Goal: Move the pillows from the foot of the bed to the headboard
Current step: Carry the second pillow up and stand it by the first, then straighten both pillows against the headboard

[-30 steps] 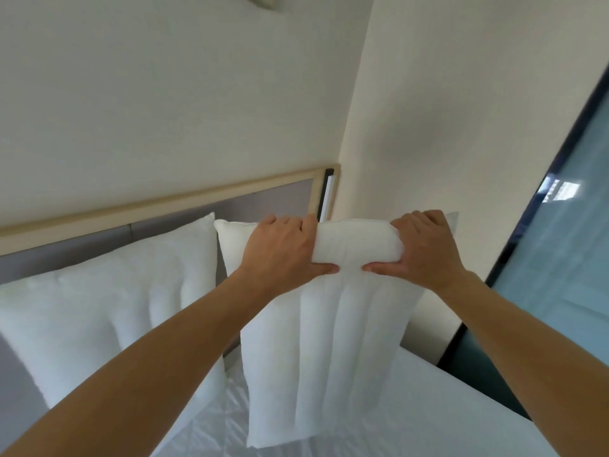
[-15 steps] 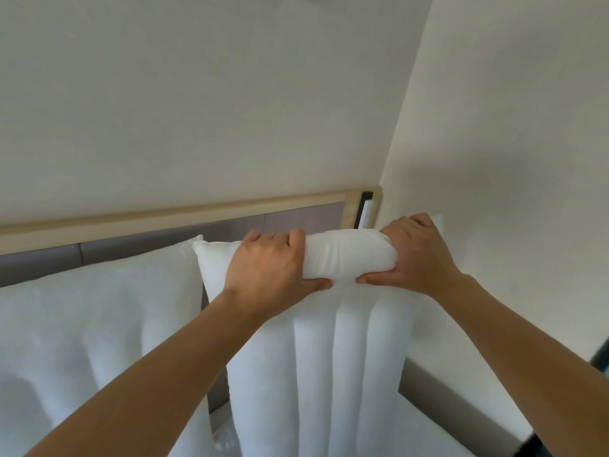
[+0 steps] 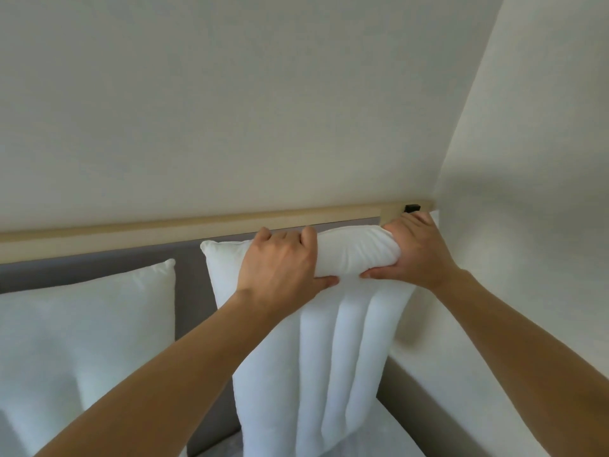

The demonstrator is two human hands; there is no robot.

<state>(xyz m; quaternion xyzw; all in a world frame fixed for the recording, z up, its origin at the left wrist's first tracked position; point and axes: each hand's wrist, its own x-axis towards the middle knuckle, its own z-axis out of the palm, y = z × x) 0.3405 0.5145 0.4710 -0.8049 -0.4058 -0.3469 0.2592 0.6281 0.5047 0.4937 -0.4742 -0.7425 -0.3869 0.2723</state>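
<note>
A white pillow (image 3: 333,367) hangs upright in front of the right end of the grey headboard (image 3: 191,291). Both hands squeeze its top edge: my left hand (image 3: 280,268) grips the left part and my right hand (image 3: 418,255) grips the right part, thumbs in front. The pillow's top reaches the wooden trim (image 3: 197,225) of the headboard. A second white pillow (image 3: 85,338) leans upright against the headboard at the left, apart from the held one by a strip of grey panel.
The room corner and the right wall (image 3: 527,225) stand close beside the held pillow. A grey ledge (image 3: 428,400) runs along that wall. White bedding (image 3: 392,437) shows at the bottom. A small black fitting (image 3: 412,208) sits on the trim's right end.
Both hands have carried the pillow farther toward the headboard and to the right, up to the trim. The view has swung left, so the window is out of frame.
</note>
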